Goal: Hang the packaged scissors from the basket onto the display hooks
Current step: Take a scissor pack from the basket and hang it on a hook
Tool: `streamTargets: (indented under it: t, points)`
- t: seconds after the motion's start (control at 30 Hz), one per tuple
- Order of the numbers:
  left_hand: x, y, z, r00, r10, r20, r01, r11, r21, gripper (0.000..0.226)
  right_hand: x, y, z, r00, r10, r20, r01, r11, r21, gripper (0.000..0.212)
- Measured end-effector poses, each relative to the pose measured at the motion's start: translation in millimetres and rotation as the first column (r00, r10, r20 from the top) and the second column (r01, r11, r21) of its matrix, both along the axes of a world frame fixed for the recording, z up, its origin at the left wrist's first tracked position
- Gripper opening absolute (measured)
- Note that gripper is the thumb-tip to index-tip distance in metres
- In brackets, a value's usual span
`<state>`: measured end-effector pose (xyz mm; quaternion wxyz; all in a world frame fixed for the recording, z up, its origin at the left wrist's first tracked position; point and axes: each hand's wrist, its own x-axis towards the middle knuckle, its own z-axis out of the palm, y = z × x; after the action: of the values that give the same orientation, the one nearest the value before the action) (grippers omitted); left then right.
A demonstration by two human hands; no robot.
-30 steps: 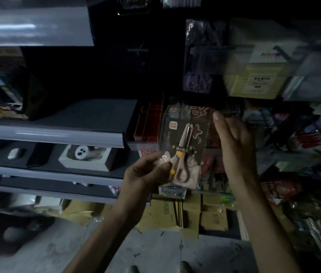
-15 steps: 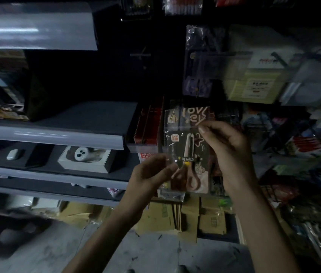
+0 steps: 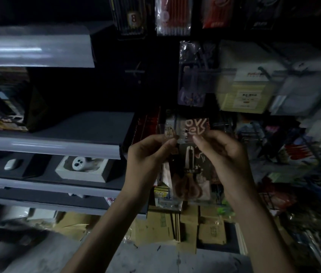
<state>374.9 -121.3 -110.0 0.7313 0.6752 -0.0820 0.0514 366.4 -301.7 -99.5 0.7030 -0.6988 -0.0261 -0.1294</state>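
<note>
A clear-wrapped pack of scissors [image 3: 190,164] with a dark card and brown handles stands upright in front of the dark display wall. My left hand [image 3: 147,160] pinches its upper left corner. My right hand [image 3: 222,154] pinches the upper right part beside the hang hole. The card top with white lettering [image 3: 196,127] sticks up above my fingers. No display hook can be made out behind the pack. The basket is not in view.
Grey shelves [image 3: 47,146] run along the left, one holding a white boxed item [image 3: 80,168]. Hanging packets [image 3: 172,16] fill the top and the right side. Flattened cardboard boxes [image 3: 187,223] lie on the floor below.
My left hand slid from the pack's lower left up to its top corner. My right hand closed on the top. The pack rose toward the display wall.
</note>
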Motion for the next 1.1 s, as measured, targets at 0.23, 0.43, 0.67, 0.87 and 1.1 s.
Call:
streamTargets:
  t: [0.23, 0.43, 0.67, 0.87, 1.1]
  points:
    - [10.1, -17.8, 9.9, 1.0, -0.011, 0.024, 0.011, 1.0, 0.017, 0.015, 7.4, -6.5, -0.1, 0.996, -0.094, -0.008, 0.094, 0.994, 0.051, 0.012]
    - [26.5, -31.7, 27.9, 0.992, 0.04, 0.118, -0.055, 0.991, 0.126, 0.025, 15.5, -22.7, -10.9, 0.966, -0.248, -0.079, 0.257, 0.958, 0.131, 0.011]
    - [38.2, -35.7, 61.6, 0.997, 0.05, 0.05, -0.052, 0.998, 0.038, 0.042, 18.5, -44.3, -14.9, 0.925, -0.374, -0.063, 0.379, 0.921, 0.09, 0.001]
    - [34.7, -37.5, 78.7, 0.995, -0.082, 0.051, 0.082, 0.997, -0.002, 0.027, 18.0, -53.1, -15.3, 0.916, -0.394, -0.079, 0.399, 0.915, 0.066, 0.005]
    - [21.1, -31.6, 86.4, 0.985, -0.129, 0.116, 0.132, 0.991, -0.021, 0.029, 22.0, -43.9, -18.4, 0.934, -0.349, -0.071, 0.354, 0.933, 0.062, 0.013]
